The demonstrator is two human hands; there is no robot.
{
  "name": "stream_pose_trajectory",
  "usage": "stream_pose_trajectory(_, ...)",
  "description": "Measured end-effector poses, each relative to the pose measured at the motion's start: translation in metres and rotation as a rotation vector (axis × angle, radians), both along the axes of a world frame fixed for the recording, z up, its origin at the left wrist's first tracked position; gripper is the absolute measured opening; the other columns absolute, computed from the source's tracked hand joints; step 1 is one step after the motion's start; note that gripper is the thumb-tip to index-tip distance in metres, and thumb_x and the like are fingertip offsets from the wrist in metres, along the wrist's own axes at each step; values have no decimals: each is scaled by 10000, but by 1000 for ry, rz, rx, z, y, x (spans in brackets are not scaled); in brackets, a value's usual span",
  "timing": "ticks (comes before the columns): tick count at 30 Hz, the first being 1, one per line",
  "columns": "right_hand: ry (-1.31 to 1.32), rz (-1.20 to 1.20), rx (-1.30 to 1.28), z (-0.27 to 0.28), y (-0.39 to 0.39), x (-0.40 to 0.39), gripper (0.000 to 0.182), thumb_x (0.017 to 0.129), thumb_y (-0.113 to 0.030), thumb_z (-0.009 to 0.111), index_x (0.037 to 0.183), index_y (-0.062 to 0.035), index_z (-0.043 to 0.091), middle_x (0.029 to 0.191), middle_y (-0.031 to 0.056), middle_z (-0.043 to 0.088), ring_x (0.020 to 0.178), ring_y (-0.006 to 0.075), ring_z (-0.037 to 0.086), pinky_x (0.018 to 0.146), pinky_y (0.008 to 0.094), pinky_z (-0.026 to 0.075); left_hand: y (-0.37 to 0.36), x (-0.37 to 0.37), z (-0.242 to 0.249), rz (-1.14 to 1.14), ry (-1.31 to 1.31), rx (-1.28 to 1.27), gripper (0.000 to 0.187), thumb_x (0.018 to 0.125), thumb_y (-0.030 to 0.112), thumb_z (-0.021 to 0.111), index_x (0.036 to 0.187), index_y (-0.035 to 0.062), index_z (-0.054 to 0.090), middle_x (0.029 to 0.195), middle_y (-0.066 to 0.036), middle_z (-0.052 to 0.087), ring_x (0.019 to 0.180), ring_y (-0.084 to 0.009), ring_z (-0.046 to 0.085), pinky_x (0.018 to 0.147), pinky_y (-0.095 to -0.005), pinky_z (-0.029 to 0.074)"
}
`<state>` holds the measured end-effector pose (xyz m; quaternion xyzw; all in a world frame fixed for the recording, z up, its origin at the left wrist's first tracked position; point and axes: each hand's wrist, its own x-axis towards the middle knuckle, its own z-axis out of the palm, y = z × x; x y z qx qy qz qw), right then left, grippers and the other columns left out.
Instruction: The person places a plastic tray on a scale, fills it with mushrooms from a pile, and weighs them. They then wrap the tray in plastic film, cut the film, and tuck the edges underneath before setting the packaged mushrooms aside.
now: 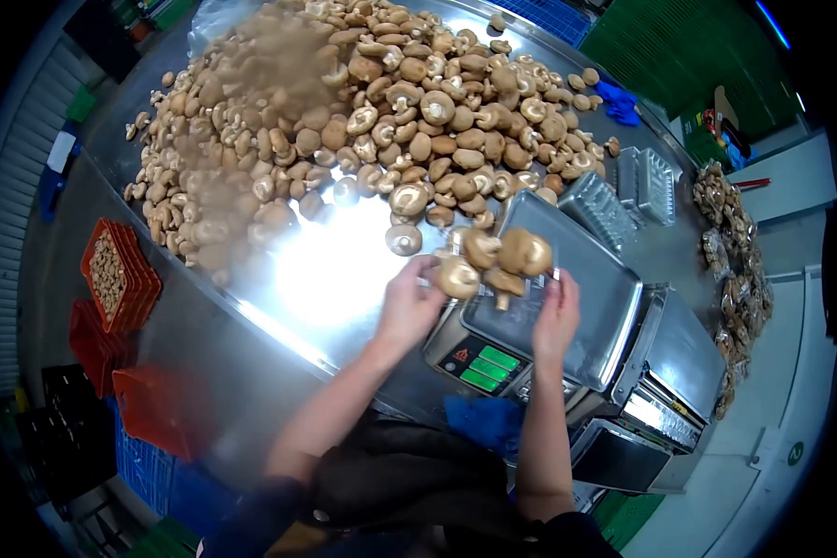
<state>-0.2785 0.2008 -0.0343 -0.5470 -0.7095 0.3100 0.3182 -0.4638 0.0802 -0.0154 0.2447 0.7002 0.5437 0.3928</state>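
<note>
A clear tray of brown mushrooms (524, 252) is above the near left part of the metal scale plate (591, 321). My left hand (412, 302) holds its left end, fingers closed around the edge beside a mushroom. At the other end, my right hand (556, 314) grips the tray with thumb and fingers. Much of the tray is hidden by the mushrooms in it. Below the plate, the scale's green display (489, 368) shows between my forearms.
A large mushroom heap (418, 102) covers the far side of the metal table (251, 321). Empty clear trays (600, 209) lie behind the scale. A wrapping machine (674, 372) stands at right, bagged mushrooms (735, 270) beyond it. Red crates (121, 274) are at left.
</note>
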Motion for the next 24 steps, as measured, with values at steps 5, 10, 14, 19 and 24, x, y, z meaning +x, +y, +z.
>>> stream_pose_trajectory(5, -147, -80, 141, -23, 11, 78, 289, 956, -138, 440, 1160, 25, 564, 1289, 148, 504, 1211, 296, 451, 1020, 366, 357, 33, 55, -33, -128, 511, 106, 446, 757, 3, 637, 1180, -17, 496, 844, -148, 622, 624, -240, 610, 615, -349, 493)
stream_pose_trajectory(10, -311, -56, 174, -31, 10, 101, 271, 941, -102, 455, 1155, 29, 559, 1274, 164, 515, 1220, 317, 452, 1031, 377, 347, 34, 31, -14, -168, 389, 42, 350, 780, 14, 626, 1114, 16, 520, 872, -148, 626, 702, -265, 619, 657, -333, 495)
stream_pose_trajectory(14, -69, -254, 99, -12, 11, 96, 277, 917, -48, 493, 1180, 27, 541, 1183, 192, 554, 1105, 327, 541, 975, 379, 404, 38, -42, -42, 140, 892, 0, 574, 769, 105, 669, 1283, 13, 430, 1190, -253, 493, 1128, -416, 457, 940, -455, 392)
stream_pose_trajectory(19, -152, 324, 343, 73, 14, -30, 374, 810, 28, 543, 1180, -16, 577, 1252, 172, 517, 1153, 302, 502, 931, 365, 443, 34, -52, -113, 110, 920, -148, 741, 735, 244, 752, 1287, -76, 375, 1205, -270, 471, 1122, -396, 473, 979, -445, 370)
stream_pose_trajectory(24, -252, 663, 472, -7, 3, -197, 474, 761, -147, 586, 1234, -123, 561, 1370, 150, 443, 1302, 351, 370, 1073, 518, 232, 41, -35, -85, 158, 492, -124, 497, 822, 169, 658, 1240, -27, 474, 1113, -150, 583, 1038, -263, 563, 911, -358, 431)
